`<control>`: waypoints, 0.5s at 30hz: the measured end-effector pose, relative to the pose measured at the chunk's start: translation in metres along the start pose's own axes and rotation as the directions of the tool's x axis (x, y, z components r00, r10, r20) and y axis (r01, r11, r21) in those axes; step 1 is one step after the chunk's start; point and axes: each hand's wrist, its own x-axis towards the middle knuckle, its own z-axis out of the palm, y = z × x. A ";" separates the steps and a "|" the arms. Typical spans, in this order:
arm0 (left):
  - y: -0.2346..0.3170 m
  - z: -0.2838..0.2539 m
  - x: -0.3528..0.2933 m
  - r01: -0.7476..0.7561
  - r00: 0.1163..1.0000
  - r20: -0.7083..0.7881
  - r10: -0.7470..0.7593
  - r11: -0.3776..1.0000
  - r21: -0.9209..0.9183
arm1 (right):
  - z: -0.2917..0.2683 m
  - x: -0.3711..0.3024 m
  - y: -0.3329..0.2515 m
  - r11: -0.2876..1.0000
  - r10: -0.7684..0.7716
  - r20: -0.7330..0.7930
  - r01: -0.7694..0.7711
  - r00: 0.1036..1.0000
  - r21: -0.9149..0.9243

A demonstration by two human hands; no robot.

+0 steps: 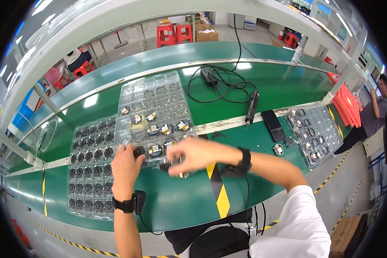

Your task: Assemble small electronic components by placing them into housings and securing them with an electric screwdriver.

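Across our green workbench [176,210] stand two clear trays. Our left hand [125,165] pinches a black round part [139,151] between thumb and fingers, at the lower left of the middle tray [148,81]. Our right hand [198,155] is blurred beside it, fingers curled; we cannot tell whether it grips anything. A phone [273,125] lies farther right, near the screwdriver [252,106].

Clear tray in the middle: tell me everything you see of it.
The tray looks like see-through plastic, moulded with rows of round pockets. It lies on the green table, stretching away from the person. Several nearer pockets hold round parts with white-and-yellow labels. The left hand is at its near left corner; the blurred right hand is at the near right, contact unclear.
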 end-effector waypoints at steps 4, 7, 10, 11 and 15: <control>-0.004 0.008 0.006 0.023 0.999 0.026 -0.024 1.000 0.019 | 0.055 -0.033 -0.015 0.988 0.126 0.155 -0.110 0.980 -0.108; -0.010 0.007 0.019 0.030 0.994 0.101 -0.032 0.999 0.018 | 0.084 -0.027 -0.009 0.980 0.011 -0.073 -0.025 0.997 -0.199; 0.002 -0.006 0.033 0.124 0.962 0.230 -0.147 0.986 0.111 | 0.097 -0.017 -0.019 0.961 0.001 -0.224 -0.063 0.975 -0.270; 0.007 -0.004 0.040 0.191 0.933 0.270 -0.238 0.963 0.191 | 0.097 -0.020 -0.018 0.935 -0.059 -0.323 -0.061 0.944 -0.349; 0.002 0.009 0.005 -0.001 0.994 -0.103 -0.024 0.970 -0.243 | 0.089 -0.052 -0.009 0.947 -0.085 -0.355 -0.035 0.931 -0.320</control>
